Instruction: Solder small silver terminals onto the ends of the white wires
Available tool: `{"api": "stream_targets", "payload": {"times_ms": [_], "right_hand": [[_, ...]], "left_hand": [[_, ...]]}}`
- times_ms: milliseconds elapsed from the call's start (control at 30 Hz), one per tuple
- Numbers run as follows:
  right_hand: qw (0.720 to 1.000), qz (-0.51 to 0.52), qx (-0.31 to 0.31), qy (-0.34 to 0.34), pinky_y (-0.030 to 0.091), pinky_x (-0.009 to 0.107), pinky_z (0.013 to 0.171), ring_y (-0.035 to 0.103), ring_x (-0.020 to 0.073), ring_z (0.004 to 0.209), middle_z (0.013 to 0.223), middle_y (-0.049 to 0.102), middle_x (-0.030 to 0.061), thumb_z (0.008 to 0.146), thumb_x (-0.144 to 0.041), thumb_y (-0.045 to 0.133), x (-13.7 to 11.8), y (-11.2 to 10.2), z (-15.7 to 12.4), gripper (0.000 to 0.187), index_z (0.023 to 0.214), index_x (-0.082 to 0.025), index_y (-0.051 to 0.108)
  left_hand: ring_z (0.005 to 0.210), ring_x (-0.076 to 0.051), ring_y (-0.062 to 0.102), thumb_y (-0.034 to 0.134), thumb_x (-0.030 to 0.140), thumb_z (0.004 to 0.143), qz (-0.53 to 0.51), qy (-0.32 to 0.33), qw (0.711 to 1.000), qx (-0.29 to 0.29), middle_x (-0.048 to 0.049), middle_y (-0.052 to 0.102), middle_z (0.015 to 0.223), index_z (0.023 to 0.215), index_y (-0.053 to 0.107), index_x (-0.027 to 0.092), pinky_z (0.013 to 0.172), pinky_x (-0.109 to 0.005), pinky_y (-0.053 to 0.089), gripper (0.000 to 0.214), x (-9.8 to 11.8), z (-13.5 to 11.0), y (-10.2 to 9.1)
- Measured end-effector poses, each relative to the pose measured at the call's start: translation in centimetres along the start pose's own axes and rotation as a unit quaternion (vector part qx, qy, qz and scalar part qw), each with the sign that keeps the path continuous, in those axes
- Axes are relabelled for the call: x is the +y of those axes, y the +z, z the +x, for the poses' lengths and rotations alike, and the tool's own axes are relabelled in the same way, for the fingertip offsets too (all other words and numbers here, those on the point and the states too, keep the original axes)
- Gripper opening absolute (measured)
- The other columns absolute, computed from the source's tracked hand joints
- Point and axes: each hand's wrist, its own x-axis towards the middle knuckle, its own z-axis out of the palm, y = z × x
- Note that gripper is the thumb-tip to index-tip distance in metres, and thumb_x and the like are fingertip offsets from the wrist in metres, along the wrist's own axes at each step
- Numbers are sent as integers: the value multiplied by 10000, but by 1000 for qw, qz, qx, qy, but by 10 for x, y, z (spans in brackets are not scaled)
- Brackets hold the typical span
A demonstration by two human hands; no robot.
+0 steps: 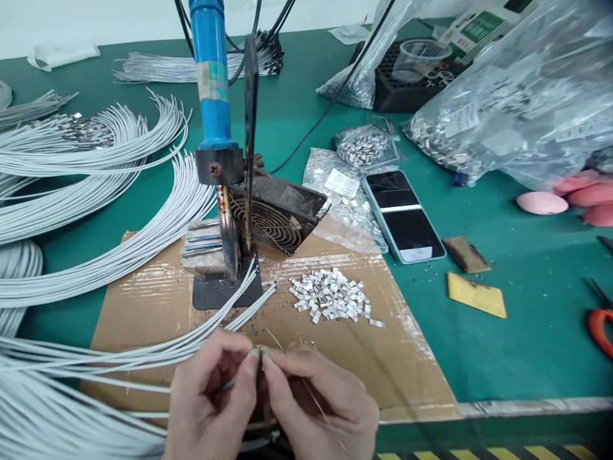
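My left hand [211, 402] and my right hand [318, 402] meet at the bottom centre, fingertips pinched together on the end of a thin white wire [230, 383] and a tiny metal piece I can barely make out. A thin strand runs down across my right hand. Just beyond lies a pile of small silver metal clips [331, 299] on a cardboard sheet [407, 358]. A blue-handled soldering iron [213, 96] stands upright in its stand [225, 287] behind my hands.
Bundles of white wires [96, 191] fan across the left of the green table [527, 306]. A small black fan [272, 214], a phone [402, 214], bags of metal clips [502, 108], yellow and brown sponges [476, 295] and red-handled pliers [601, 329] lie around.
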Motion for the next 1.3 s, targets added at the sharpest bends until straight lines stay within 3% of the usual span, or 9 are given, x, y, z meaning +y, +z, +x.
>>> {"api": "stream_targets", "payload": {"times_ms": [133,300,400,567,800,1067,1300], "right_hand": [[996,16,-73,39,484,174,513,630,104,549,675,749,-4,852,-160,779,-9,-11,17,230,913,-346,900],[959,101,-134,229,525,142,499,629,77,519,671,694,-4,817,-310,853,-17,-22,30,74,867,-298,906],[939,136,-148,278,529,124,496,610,57,498,635,660,-19,774,-395,908,-19,-22,33,147,858,-276,905],[939,135,-147,281,535,116,493,625,59,515,657,682,-11,746,-428,928,-22,-21,36,187,805,-253,899],[957,105,-92,256,547,127,496,605,71,492,592,688,-14,778,-364,897,-16,-24,34,136,742,-238,861],[959,112,-130,228,523,123,502,613,61,508,666,681,-6,824,-308,844,-17,-22,35,74,796,-257,891],[963,103,-122,219,510,135,505,604,65,505,662,675,-4,833,-299,832,-16,-24,33,84,787,-255,886]], "left_hand": [[493,-72,504,854,344,752,-62,-38,996,42,59,612,550,718,703,196,492,-145,374,214,16,4,6],[461,-49,446,831,301,708,-62,-65,995,35,66,578,502,666,715,173,473,-127,336,177,23,8,7],[485,-61,491,805,298,695,-47,-59,996,47,56,605,513,664,728,182,489,-122,364,143,24,8,7],[476,-66,487,769,287,683,-22,-42,997,61,63,586,492,632,719,194,485,-131,360,117,28,9,9],[467,-62,408,768,298,658,4,-54,998,44,66,534,488,619,707,177,474,-155,286,141,29,13,6],[456,-53,398,767,289,644,-8,-60,997,50,76,519,474,598,699,174,474,-140,296,142,32,13,6],[461,-61,412,780,289,640,-11,-67,997,45,70,526,474,597,700,178,476,-145,314,144,32,13,7]]}}
